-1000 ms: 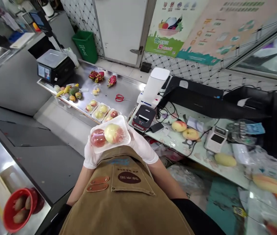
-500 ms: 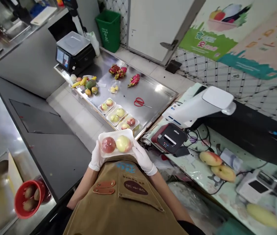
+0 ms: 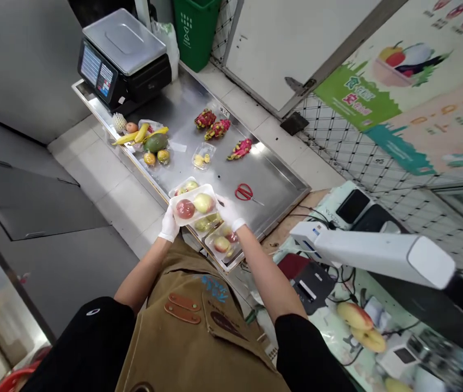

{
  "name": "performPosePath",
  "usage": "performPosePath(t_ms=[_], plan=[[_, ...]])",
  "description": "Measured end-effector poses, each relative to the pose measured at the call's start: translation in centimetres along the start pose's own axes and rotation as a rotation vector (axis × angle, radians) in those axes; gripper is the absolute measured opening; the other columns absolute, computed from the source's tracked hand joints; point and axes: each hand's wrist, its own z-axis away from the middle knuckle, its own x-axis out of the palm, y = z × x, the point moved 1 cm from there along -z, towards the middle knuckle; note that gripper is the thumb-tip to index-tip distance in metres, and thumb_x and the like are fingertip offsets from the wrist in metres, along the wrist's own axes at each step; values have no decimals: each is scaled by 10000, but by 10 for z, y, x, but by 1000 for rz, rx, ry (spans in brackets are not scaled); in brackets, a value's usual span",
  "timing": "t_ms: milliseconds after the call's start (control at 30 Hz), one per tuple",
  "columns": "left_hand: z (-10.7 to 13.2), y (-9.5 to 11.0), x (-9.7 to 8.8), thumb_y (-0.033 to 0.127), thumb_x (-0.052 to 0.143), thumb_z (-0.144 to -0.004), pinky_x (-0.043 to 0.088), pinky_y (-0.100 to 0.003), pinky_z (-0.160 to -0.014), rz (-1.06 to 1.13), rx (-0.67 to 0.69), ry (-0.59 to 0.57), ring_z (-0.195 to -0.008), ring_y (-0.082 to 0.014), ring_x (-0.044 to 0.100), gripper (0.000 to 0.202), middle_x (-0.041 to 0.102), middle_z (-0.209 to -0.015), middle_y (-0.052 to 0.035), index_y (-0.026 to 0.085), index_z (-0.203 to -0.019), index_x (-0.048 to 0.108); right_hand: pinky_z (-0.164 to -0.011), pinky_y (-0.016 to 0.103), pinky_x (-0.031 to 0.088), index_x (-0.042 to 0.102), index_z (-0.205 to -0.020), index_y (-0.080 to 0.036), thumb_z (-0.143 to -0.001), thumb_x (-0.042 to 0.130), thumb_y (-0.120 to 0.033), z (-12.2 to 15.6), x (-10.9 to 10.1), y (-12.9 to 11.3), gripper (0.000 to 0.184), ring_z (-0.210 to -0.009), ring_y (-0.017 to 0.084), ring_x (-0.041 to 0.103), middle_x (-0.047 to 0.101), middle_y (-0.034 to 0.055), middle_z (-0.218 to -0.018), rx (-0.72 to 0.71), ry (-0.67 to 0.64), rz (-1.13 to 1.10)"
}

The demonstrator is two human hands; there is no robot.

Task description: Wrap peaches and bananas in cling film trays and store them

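Both gloved hands hold a white foam tray (image 3: 194, 194) with two round fruits under clear wrap, a red one (image 3: 184, 209) and a pale yellow-green one (image 3: 203, 203). My left hand (image 3: 169, 224) is closed on the tray's left end. At its right end, my right hand (image 3: 230, 212) grips it, with some fingers hidden. The tray is over the edge of the steel table. Similar wrapped trays lie below it, partly covered; one wrapped tray (image 3: 222, 244) with red-and-yellow fruit shows near the table corner.
On the steel table (image 3: 166, 179) are red-handled scissors (image 3: 243, 192), several dragon fruits (image 3: 218, 128), a clear box of cut fruit (image 3: 202, 158), bananas (image 3: 141, 133), a green mango (image 3: 156, 142) and a scale (image 3: 125, 49). A label printer (image 3: 311, 283) and white device (image 3: 370, 253) stand right.
My hands have carried the fruit tray forward over the table edge, above the row of other trays. The view has shifted toward the table and the scale appears larger.
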Motion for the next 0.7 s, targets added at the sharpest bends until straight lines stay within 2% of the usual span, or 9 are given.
performPosePath(t_ms=[100,233,333,433,567,700], plan=[[-46,-3,3,347,668,-1046,560,-400,-1169,-67,-40,153,-1378,-287,680,408,746,-1429,-154,123,-1384,719,-1194,455,534,855,-1203,-165,-884,626,-178,-63,8,8,393,-1254,283,732,836,108,-1250,88,0,91],[-78,-13,-12,363,741,-1007,593,-406,-1112,-153,-140,294,-1280,-291,731,378,797,-1294,-183,105,-1283,759,-1141,419,556,848,-1169,-146,-870,603,-138,-106,21,34,387,-1149,249,755,858,100,-1139,199,-43,149],[-87,-18,-23,439,766,-993,606,-397,-1081,-200,-185,302,-1215,-274,758,381,820,-1231,-155,142,-1230,791,-1099,384,565,834,-1178,-117,-870,591,-128,-114,28,54,392,-1067,235,757,861,100,-1082,284,-61,176],[-90,-24,-27,478,777,-981,609,-402,-1075,-231,-233,295,-1190,-272,768,405,820,-1236,-154,156,-1227,799,-1107,409,560,847,-1137,-152,-855,608,-155,-111,30,68,370,-1053,259,750,856,85,-1095,346,-47,208],[-88,-32,-30,403,782,-983,595,-425,-1108,-255,-308,299,-1200,-270,769,379,799,-1291,-176,152,-1267,772,-1132,413,539,852,-1120,-186,-845,604,-176,-106,29,73,370,-1082,250,725,838,82,-1166,380,-9,227],[-88,-32,-35,304,696,-1034,549,-437,-1173,-282,-374,291,-1253,-246,749,343,763,-1370,-185,148,-1339,721,-1129,406,534,848,-1116,-195,-862,632,-187,-106,31,66,333,-1054,231,707,830,65,-1165,391,17,211]])
